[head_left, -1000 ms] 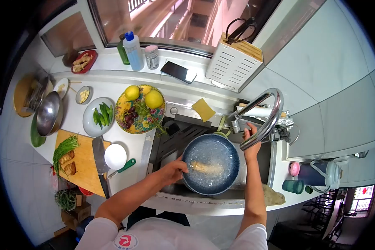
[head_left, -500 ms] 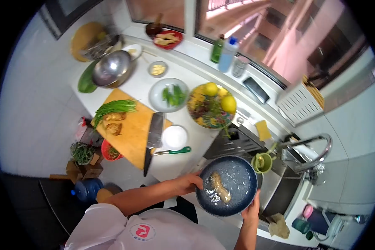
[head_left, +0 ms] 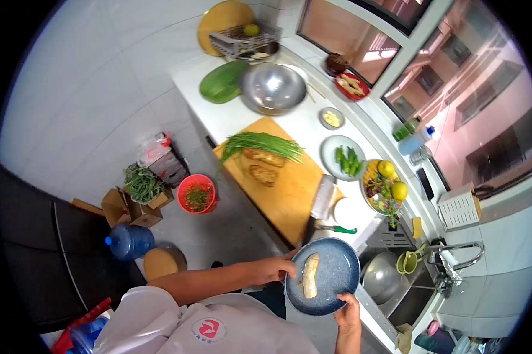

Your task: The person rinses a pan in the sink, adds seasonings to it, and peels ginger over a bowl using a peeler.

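Left hand (head_left: 276, 269): gripping pan (head_left: 334, 265) rim, left side
Right hand (head_left: 347, 312): gripping rim, lower right
Pale piece (head_left: 311, 276): in pan
Bowl (head_left: 382, 277): in sink (head_left: 412, 301)

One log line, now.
left hand: holds round speckled-blue pan | right hand: holds same pan | in pan: pale elongated piece
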The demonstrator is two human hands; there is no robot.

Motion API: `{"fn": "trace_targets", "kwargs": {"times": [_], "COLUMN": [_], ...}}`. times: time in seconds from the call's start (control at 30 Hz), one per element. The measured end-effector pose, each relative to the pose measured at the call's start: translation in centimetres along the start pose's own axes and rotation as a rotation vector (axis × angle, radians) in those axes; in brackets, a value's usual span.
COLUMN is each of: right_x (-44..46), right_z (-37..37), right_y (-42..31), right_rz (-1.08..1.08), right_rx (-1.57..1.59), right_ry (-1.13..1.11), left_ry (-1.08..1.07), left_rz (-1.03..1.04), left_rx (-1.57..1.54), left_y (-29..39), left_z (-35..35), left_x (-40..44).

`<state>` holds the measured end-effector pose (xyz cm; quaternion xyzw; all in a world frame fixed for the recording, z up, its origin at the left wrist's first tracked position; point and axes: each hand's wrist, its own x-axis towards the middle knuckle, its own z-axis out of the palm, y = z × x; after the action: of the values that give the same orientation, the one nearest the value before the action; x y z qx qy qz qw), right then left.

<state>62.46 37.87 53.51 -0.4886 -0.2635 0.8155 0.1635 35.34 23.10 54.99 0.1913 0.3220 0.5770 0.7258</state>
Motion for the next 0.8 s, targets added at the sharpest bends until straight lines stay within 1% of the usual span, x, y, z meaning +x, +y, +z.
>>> {"fn": "trace_targets", "kwargs": {"times": [0.03, 0.1, 0.13, 0.23, 0.3, 0.37, 0.4, 0.43, 0.5, 0.53, 0.57, 0.63, 0.67, 0.7, 0.73, 0.77, 0.8], "right_x": [-0.3, -1.0, -1.3, -2.0, -1.6, -0.7, -0.6, 0.6, 2.5, 3.2, 3.8, 4.8, 5.7, 6.3, 6.8, 6.8, 7.4], "right_z": [1.3, 4.8, 7.1, 12.5, 14.6, 16.6, 18.0, 18.0, 18.3, 18.9, 19.7, 20.9, 21.1, 21.6, 21.7, 21.7, 21.9], "right_y": [1.2, 3.3, 4.5, 7.3, 9.0, 10.7, 11.1, 12.0, 13.5, 13.7, 14.1, 14.3, 14.8, 15.2, 15.5, 15.8, 16.3], "right_rz": [0.010, 0.039, 0.056, 0.057, 0.085, 0.100, 0.118, 0.112, 0.133, 0.159, 0.142, 0.160, 0.180, 0.201, 0.215, 0.213, 0.204], "right_rx": [0.013, 0.016, 0.046, 0.032, 0.020, 0.066, 0.054, 0.068, 0.024, 0.005, -0.001, -0.030, -0.009, 0.010, 0.004, 0.023, 0.020], "right_ry": [-0.006, -0.011, -0.011, -0.005, -0.022, -0.064, -0.089, -0.123, -0.101, -0.114, -0.134, -0.221, -0.263, -0.301, -0.279, -0.264, -0.258], "left_ry": [-0.019, 0.059, 0.029, 0.090, 0.103, 0.184, 0.228, 0.260, 0.358, 0.436, 0.430, 0.638, 0.626, 0.702, 0.764, 0.745, 0.702], "left_rz": [0.064, -0.117, -0.138, -0.139, -0.134, -0.175, -0.157, -0.129, -0.204, -0.195, -0.201, 0.011, 0.007, 0.156, 0.307, 0.290, 0.356], "left_rx": [0.039, 0.007, 0.054, -0.008, -0.027, -0.041, -0.014, -0.031, -0.031, 0.037, 0.056, 0.318, 0.341, 0.626, 0.904, 0.910, 1.085], "left_y": [0.8, 3.0, 4.0, 5.3, 5.3, 5.8, 6.7, 7.2, 7.3, 7.8, 8.2, 9.0, 9.9, 11.0, 11.7, 12.3, 14.3], "left_z": [-0.5, -1.6, -2.5, -4.8, -7.0, -9.0, -9.1, -9.3, -11.7, -12.3, -13.3, -15.4, -16.3, -17.0, -17.5, -17.9, -17.9], "left_x": [-1.9, -4.8, -6.6, -10.6, -12.3, -13.9, -15.0, -15.8, -16.3, -16.5, -16.7, -16.8, -16.6, -16.4, -16.0, -15.5, -14.6]}}
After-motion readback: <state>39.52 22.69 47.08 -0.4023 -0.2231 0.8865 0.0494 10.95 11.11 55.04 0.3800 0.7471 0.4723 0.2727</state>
